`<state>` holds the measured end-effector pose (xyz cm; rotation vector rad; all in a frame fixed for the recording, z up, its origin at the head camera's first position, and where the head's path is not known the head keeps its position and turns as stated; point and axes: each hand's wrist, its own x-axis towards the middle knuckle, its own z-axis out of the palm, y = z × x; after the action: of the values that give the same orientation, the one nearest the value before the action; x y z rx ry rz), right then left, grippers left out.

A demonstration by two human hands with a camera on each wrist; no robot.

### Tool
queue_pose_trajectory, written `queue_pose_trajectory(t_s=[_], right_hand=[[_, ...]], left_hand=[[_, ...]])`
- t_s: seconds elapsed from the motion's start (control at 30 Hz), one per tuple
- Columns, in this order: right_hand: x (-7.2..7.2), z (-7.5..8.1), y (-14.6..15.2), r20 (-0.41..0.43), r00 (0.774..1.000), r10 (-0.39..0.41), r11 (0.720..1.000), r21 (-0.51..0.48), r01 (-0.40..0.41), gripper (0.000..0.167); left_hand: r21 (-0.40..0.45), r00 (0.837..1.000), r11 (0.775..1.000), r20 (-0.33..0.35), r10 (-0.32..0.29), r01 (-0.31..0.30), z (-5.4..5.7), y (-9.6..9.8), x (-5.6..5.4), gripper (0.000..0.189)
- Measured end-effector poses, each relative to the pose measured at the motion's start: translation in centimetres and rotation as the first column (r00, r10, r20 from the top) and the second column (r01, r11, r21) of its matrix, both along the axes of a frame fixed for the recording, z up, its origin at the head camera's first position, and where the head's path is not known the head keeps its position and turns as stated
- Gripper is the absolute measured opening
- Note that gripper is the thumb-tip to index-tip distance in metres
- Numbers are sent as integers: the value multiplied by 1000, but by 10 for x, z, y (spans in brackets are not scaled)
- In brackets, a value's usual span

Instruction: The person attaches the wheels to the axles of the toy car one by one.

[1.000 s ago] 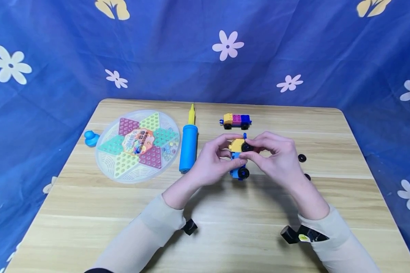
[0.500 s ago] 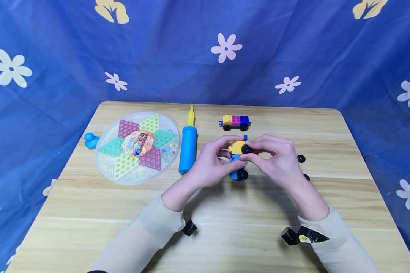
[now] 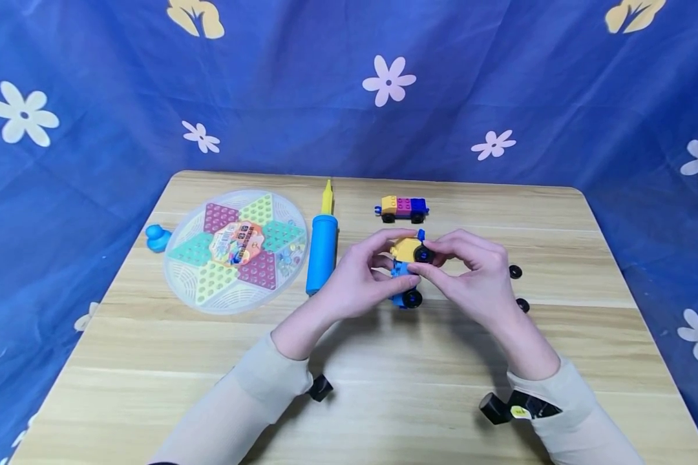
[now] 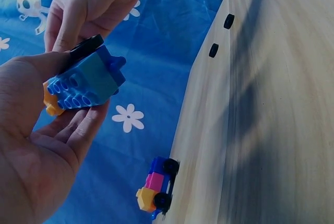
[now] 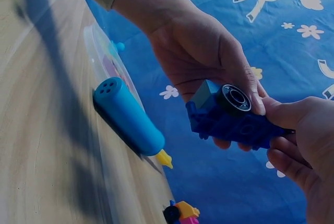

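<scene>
A toy block car [image 3: 406,250] with yellow and light blue blocks is held up over the table. My left hand [image 3: 360,278] grips its body from the left, thumb on one side and fingers on the other. With thumb and fingers, my right hand [image 3: 477,274] pinches the black wheel [image 3: 423,255] at the yellow end. Another wheel [image 5: 234,99] sits at the blue end, and the dark blue chassis [image 5: 219,122] shows in the right wrist view. Studs on the light blue block [image 4: 88,83] face the left wrist camera. The right fingers partly hide the yellow end.
Beyond the hands stands a second block car [image 3: 404,206] in yellow, pink and blue. Two loose black wheels [image 3: 516,272] lie to the right. Leftward are a blue hand pump [image 3: 322,252], a round Chinese checkers board [image 3: 186,284] and a blue rubber duck [image 3: 158,239].
The toy car's yellow end has tilted slightly to the right, and its wheel shows more fully. My right hand has shifted slightly right. Both hands keep their hold.
</scene>
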<state>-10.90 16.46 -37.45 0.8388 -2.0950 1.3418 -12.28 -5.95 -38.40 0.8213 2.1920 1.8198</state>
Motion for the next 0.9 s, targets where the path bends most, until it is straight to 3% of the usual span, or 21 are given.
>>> queue_pose_trajectory(t_s=[0.27,0.4,0.57,0.73,0.9], right_hand=[[0,1,1,-24,1000,-7,1000,-16,6,35],[1,0,1,-13,1000,-13,1000,-27,13,37],[3,-1,3,26,1000,-16,999,-32,17,39],[5,0,7,85,996,-1,1000,-17,3,46],[4,4,11,174,985,13,999,42,-20,57]], left_hand=[[-17,1000,1000,-13,23,-23,1,0,-1,67],[-35,997,997,-15,71,-71,0,0,-2,71],[-87,990,986,-36,140,-142,0,-2,-2,60],[-138,983,976,-89,160,-172,0,-7,-3,55],[-205,968,961,-204,143,-185,2,-9,-3,52]])
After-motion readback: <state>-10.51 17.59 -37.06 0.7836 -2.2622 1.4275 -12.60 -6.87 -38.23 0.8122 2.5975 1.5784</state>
